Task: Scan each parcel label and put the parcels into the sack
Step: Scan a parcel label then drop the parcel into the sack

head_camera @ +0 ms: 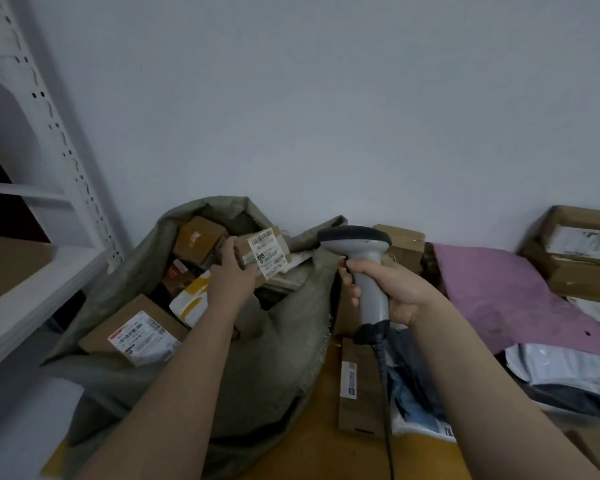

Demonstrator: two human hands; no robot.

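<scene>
Label text's too blurry to read; left hand (230, 271) grips a small brown parcel (262, 252) over the sack (274, 341), right hand (392, 289) holds the grey scanner (361, 258).

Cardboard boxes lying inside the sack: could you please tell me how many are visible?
2 clearly: a plain box at the back of the sack mouth, a labelled box at its front left. Others may be hidden underneath.

The sack (284, 341) is woven from coarse, matt grey-green cloth, and the parcel (246, 252) is made of brown cardboard faced with a white paper label (271, 258). The scanner (364, 268) is moulded in smooth grey plastic, darker at the head. The mailer (499, 292) is seen as creased, matt pink plastic film, and the shelf (32, 282) is finished in white painted metal.
</scene>
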